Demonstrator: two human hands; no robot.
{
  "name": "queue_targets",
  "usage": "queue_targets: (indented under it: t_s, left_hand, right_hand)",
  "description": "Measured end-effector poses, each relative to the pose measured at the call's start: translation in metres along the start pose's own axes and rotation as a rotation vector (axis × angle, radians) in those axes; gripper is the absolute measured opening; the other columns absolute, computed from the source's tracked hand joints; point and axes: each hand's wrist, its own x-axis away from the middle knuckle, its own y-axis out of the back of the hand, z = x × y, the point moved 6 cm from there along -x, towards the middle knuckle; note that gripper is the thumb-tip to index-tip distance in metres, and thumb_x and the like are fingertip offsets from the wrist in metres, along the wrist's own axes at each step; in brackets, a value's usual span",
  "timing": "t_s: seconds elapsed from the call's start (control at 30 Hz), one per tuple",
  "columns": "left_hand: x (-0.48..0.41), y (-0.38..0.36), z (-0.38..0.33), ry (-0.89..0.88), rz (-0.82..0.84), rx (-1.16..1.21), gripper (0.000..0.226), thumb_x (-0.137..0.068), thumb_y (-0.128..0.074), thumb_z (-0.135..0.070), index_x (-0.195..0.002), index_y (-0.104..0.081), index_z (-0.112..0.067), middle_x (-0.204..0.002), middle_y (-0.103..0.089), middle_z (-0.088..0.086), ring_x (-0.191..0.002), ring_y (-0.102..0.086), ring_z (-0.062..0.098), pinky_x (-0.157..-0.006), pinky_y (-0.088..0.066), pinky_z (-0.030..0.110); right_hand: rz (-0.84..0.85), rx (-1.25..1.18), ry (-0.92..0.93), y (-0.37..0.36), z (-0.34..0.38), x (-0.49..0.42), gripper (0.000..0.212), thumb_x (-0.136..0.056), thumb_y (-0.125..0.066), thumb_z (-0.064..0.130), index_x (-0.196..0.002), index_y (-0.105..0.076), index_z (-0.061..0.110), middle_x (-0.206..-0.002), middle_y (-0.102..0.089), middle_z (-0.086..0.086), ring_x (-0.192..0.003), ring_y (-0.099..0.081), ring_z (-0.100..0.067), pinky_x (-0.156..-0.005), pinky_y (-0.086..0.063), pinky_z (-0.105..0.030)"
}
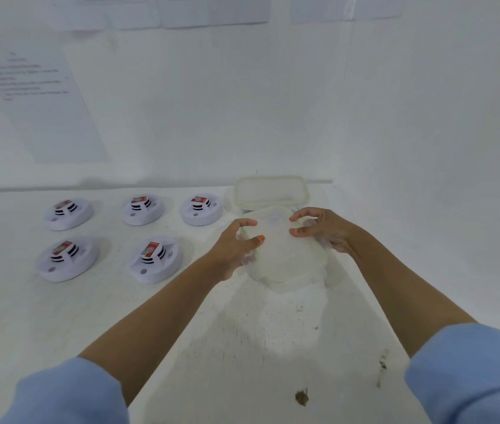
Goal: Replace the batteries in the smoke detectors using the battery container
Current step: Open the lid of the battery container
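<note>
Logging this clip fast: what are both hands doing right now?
Left hand: fingers curled on the lidded container, gripping its left side.
Right hand: fingers curled, gripping the same container's right side.

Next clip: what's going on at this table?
A person in light blue sleeves grips a translucent white plastic container on the white table. The left hand and right hand curl their fingers over its top. A similar plastic piece, tub or lid, sits just behind. To the left lie five round white smoke detectors in two rows, each showing a red-and-white battery.
</note>
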Motion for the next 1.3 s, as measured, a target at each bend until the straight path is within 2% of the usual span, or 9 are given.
queue_targets:
  t_s: [0.1, 0.2, 0.3, 0.47, 0.67, 0.83, 0.93, 1.07, 1.3]
  left_hand:
    - [0.0, 0.0, 0.001, 0.01, -0.025, -0.035, 0.037, -0.086, -0.062, -0.008, -0.117, -0.047, -0.021, -0.134, -0.043, 0.012, -0.114, -0.049, 0.031, -0.08, -0.053, 0.036]
    - [-0.004, 0.005, -0.001, 0.03, -0.117, -0.194, 0.046, -0.084, -0.066, -0.013, -0.123, -0.044, -0.026, -0.131, -0.041, 0.011, -0.112, -0.048, 0.029, -0.08, -0.052, 0.035]
    - [-0.014, 0.011, -0.02, -0.061, -0.243, -0.442, 0.056, -0.077, -0.07, -0.018, -0.125, -0.045, -0.032, -0.127, -0.036, 0.005, -0.114, -0.042, 0.025, -0.091, -0.044, 0.037]
    - [-0.017, 0.009, -0.031, -0.099, -0.039, -0.422, 0.03, -0.087, -0.062, -0.018, -0.115, -0.056, -0.028, -0.122, -0.05, -0.004, -0.104, -0.047, 0.013, -0.074, -0.04, 0.025]
    - [-0.018, 0.024, -0.026, -0.001, -0.029, -0.459, 0.033, -0.084, -0.067, -0.028, -0.113, -0.052, -0.036, -0.116, -0.053, -0.002, -0.091, -0.057, 0.016, -0.071, -0.055, 0.032]
    - [-0.015, 0.023, -0.022, 0.046, 0.016, -0.466, 0.045, -0.082, -0.069, -0.034, -0.118, -0.044, -0.041, -0.122, -0.051, 0.003, -0.099, -0.062, 0.03, -0.069, -0.058, 0.034]
    - [-0.014, 0.02, -0.021, 0.018, 0.025, -0.43, 0.039, -0.084, -0.067, -0.031, -0.115, -0.047, -0.042, -0.126, -0.045, 0.001, -0.112, -0.052, 0.027, -0.069, -0.056, 0.033]
    - [-0.018, 0.026, -0.022, 0.0, 0.076, -0.311, 0.037, -0.087, -0.063, -0.016, -0.117, -0.052, -0.034, -0.127, -0.049, 0.002, -0.114, -0.05, 0.023, -0.081, -0.053, 0.034]
    - [-0.025, 0.033, -0.03, -0.101, -0.014, -0.354, 0.042, -0.083, -0.066, -0.011, -0.123, -0.054, -0.02, -0.129, -0.048, 0.004, -0.117, -0.046, 0.022, -0.089, -0.045, 0.032]
  right_hand:
    - [0.016, 0.102, 0.001, 0.002, 0.003, 0.004, 0.023, -0.068, -0.079, 0.012, -0.087, -0.068, 0.021, -0.082, -0.067, -0.001, -0.083, -0.065, -0.024, -0.088, -0.052, -0.044]
    - [-0.04, 0.198, 0.107, -0.002, 0.017, 0.011, 0.03, -0.072, -0.077, 0.014, -0.1, -0.068, 0.018, -0.069, -0.063, 0.013, -0.081, -0.06, -0.017, -0.073, -0.053, -0.028]
    - [-0.1, 0.323, 0.147, -0.005, 0.029, 0.018, 0.049, -0.078, -0.072, 0.02, -0.125, -0.057, 0.023, -0.085, -0.053, 0.013, -0.096, -0.052, -0.017, -0.07, -0.044, -0.02]
    - [0.226, 0.385, -0.292, 0.005, 0.004, 0.047, 0.085, -0.077, -0.073, 0.029, -0.138, -0.019, 0.054, -0.118, -0.057, -0.007, -0.083, -0.066, -0.026, -0.066, -0.056, -0.032]
    - [0.058, 0.302, -0.085, 0.016, 0.015, 0.034, 0.064, -0.08, -0.071, 0.013, -0.128, -0.042, 0.043, -0.089, -0.057, -0.016, -0.064, -0.052, -0.021, -0.054, -0.049, -0.025]
    - [-0.198, 0.19, 0.122, 0.026, 0.022, 0.016, 0.018, -0.085, -0.065, 0.012, -0.096, -0.063, 0.026, -0.096, -0.06, -0.008, -0.089, -0.051, -0.02, -0.06, -0.037, -0.021]
    - [-0.145, 0.244, 0.066, 0.029, 0.018, 0.018, 0.022, -0.083, -0.067, 0.016, -0.104, -0.064, 0.023, -0.111, -0.057, 0.0, -0.102, -0.051, -0.014, -0.074, -0.041, -0.023]
    - [-0.034, 0.161, -0.033, 0.033, 0.009, 0.021, 0.027, -0.082, -0.068, 0.014, -0.108, -0.064, 0.019, -0.07, -0.044, -0.001, -0.065, -0.046, -0.015, -0.059, -0.046, -0.022]
    - [-0.086, 0.143, 0.059, 0.038, 0.021, 0.012, 0.024, -0.081, -0.067, 0.004, -0.102, -0.065, 0.015, -0.066, -0.042, -0.003, -0.054, -0.044, -0.013, -0.054, -0.042, -0.021]
